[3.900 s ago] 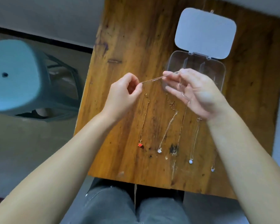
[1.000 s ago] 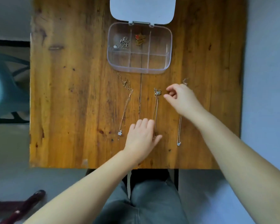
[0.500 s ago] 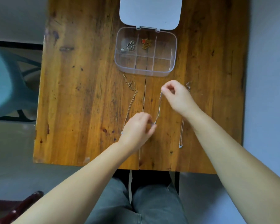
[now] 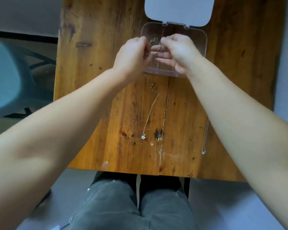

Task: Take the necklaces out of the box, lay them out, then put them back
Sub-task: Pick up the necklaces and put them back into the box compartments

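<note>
A clear plastic compartment box (image 4: 203, 40) lies open on the wooden table (image 4: 93, 67), its white lid (image 4: 178, 10) flipped back. My left hand (image 4: 131, 55) and my right hand (image 4: 181, 52) meet over the box, both pinching a thin silver necklace (image 4: 159, 49) between them. A bunched gold chain (image 4: 154, 42) shows inside the box between my hands. On the table a gold necklace (image 4: 152, 107) with a small flower pendant lies in front of the box. A silver necklace (image 4: 204, 140) lies partly hidden under my right forearm.
A teal plastic stool (image 4: 5, 77) stands on the floor left of the table. My knees in grey trousers (image 4: 136, 205) sit under the table's near edge. A dark knot (image 4: 158, 134) marks the wood near the flower pendant.
Both hands lifted the middle silver necklace off the table and carried it over the open box. Two necklaces stay on the table.
</note>
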The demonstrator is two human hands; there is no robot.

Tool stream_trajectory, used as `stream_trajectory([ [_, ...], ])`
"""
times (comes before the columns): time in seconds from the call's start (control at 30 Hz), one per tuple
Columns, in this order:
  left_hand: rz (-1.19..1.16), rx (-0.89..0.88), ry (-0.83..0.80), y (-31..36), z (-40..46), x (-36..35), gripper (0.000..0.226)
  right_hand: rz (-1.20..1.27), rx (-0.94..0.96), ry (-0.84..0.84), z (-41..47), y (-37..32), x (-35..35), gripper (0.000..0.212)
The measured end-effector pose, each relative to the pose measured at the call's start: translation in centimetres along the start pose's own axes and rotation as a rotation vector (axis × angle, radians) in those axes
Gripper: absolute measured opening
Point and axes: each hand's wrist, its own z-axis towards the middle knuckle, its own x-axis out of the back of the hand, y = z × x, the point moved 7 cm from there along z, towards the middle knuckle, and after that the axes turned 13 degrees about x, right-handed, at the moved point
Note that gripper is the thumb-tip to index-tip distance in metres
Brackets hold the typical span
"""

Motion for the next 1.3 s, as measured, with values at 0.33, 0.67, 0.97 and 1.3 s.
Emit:
stream_trajectory([
  [0.33, 0.100, -0.149, 0.037, 1.6, -2.6, -0.3, 0.020, -0.451, 0.178, 0.110, -3.0, -2.1, 6.0, 0.017],
  [0.67, 0.248, -0.494, -0.449, 13.0, -19.3, -15.8, 0.036, -1.033, -0.011, 0.062, -10.2, 6.7, 18.8, 0.024],
  [0.97, 0.392, -0.674, -0.512, 12.9, -22.8, -18.4, 0.025, -1.196, 0.228, 0.150, -8.7, 6.9, 16.1, 0.022],
  [1.3, 0.259, -0.567, -0.501, 12.3, -20.9, -17.5, 0.018, -1.069, 0.258, 0.127, -9.4, 6.5, 17.4, 0.025],
])
